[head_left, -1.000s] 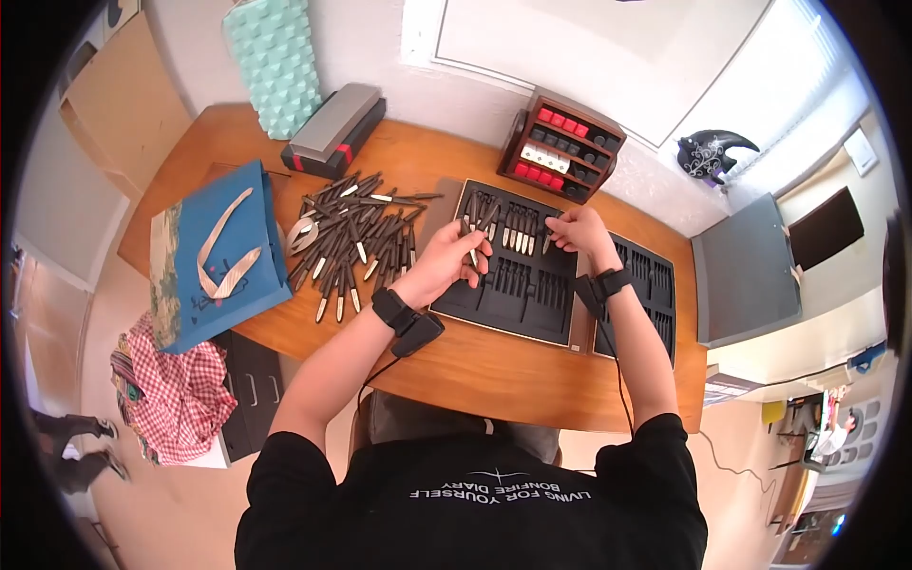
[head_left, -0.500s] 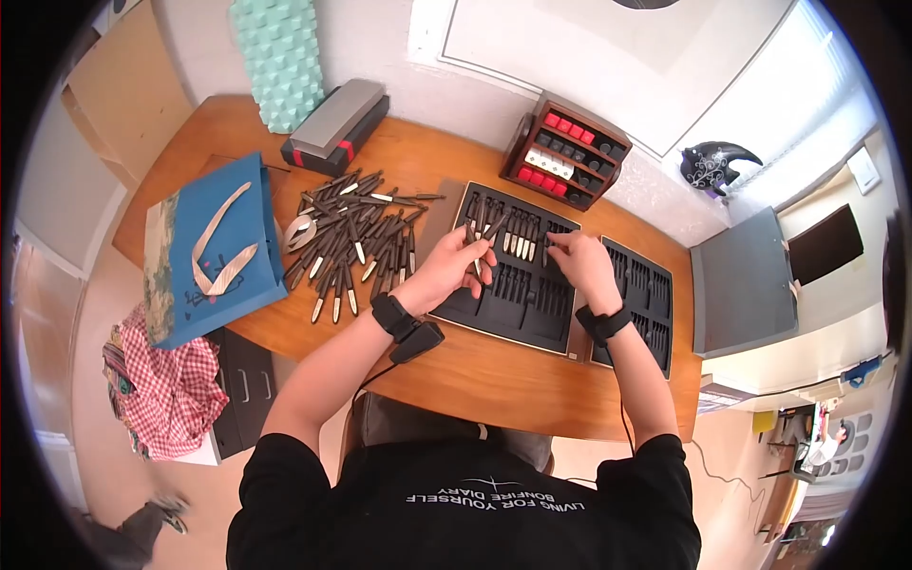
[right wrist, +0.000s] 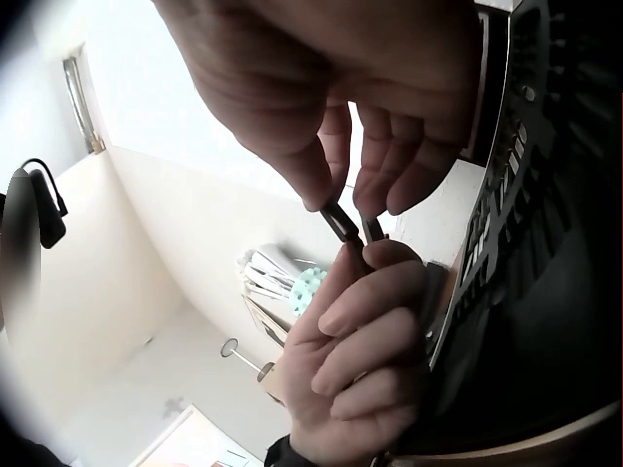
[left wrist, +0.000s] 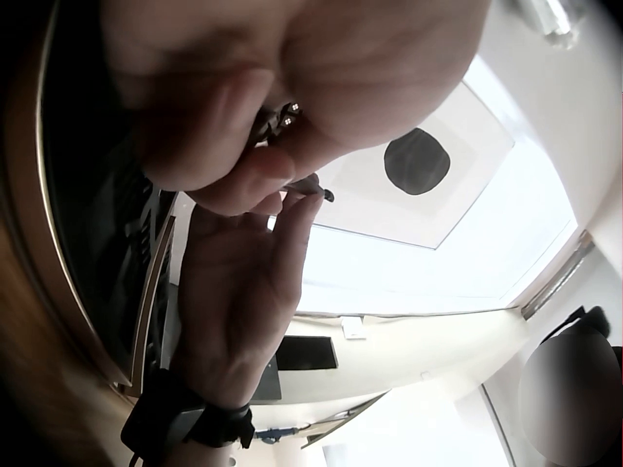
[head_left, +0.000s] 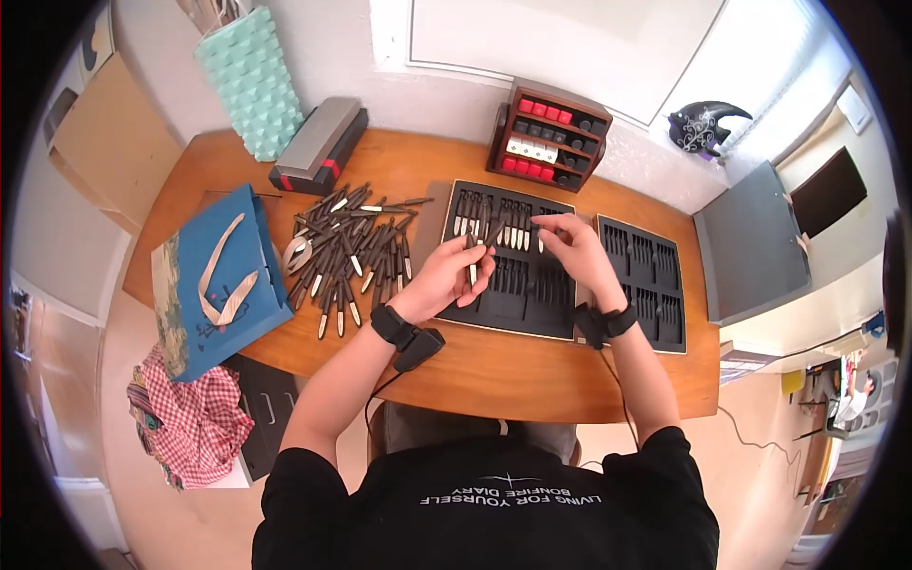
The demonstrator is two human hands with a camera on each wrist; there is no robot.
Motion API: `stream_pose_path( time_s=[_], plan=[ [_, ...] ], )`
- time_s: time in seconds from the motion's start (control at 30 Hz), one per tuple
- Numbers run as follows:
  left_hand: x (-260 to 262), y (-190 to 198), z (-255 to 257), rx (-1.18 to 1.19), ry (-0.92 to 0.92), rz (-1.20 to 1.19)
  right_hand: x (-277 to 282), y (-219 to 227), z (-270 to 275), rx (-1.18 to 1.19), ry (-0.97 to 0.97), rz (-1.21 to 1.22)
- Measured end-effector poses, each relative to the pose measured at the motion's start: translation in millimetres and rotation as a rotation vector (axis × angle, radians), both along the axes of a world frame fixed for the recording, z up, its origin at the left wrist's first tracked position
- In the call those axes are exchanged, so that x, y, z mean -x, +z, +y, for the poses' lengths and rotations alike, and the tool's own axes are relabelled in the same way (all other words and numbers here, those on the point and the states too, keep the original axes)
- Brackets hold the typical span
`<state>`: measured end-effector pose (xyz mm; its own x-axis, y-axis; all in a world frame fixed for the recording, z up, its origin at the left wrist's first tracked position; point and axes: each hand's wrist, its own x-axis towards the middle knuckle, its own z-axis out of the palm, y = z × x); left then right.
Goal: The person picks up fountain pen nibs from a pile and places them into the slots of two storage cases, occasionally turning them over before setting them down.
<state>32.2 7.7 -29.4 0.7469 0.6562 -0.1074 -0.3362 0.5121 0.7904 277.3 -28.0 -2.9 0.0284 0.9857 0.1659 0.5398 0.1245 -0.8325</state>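
My left hand [head_left: 454, 271] grips slim dark pen-like pieces [head_left: 472, 271] with pale ends, over the left part of the black slotted tray [head_left: 503, 309]. Dark ends [right wrist: 341, 222] of these pieces stick out past its curled fingers in the right wrist view. My right hand [head_left: 577, 252] hovers over the tray's right side, thumb and fingertips apart. Below its fingers a single piece [head_left: 541, 242] lies in a slot. To its left, a row of similar pieces [head_left: 514, 236] fills upper slots, pale ends toward me.
A heap of the same dark pieces [head_left: 347, 252] lies left of the tray. A blue gift bag [head_left: 214, 294] lies beyond it. A second slotted tray [head_left: 649, 293] sits at right. Behind stand a wooden rack [head_left: 549, 142] and a grey box [head_left: 318, 147].
My right hand has lifted off the slot and shifted slightly left, its fingers parting; a piece now shows in that slot. The left hand keeps its grip with little movement. The head view has shifted.
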Motion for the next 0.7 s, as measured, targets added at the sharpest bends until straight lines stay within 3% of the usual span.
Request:
stream_pose_path(
  time_s=[0.07, 0.23, 0.4, 0.5, 0.63, 0.7],
  plan=[
    [0.1, 5.5, -3.4, -0.003, -0.060, -0.001, 21.6, 6.5, -11.8, 0.088, 0.082, 0.363],
    [-1.1, 9.2, -7.8, -0.014, -0.113, 0.099, 46.4, -5.8, -17.8, 0.028, 0.159, 0.644],
    [-2.0, 11.8, -9.0, -0.036, -0.154, 0.150, 45.9, -9.1, -16.4, -0.024, 0.165, 0.708],
    [-1.9, 12.4, -9.1, -0.013, -0.127, 0.151, 26.0, 15.0, -10.5, -0.113, 0.027, 0.718],
    [-2.1, 8.9, -8.1, -0.016, -0.108, 0.128, -17.9, 24.8, 12.8, 0.003, -0.144, 0.531],
    [-3.3, 9.9, -8.2, -0.021, -0.096, 0.126, -34.8, 9.8, 27.2, 0.193, -0.205, 0.326]
  ],
)
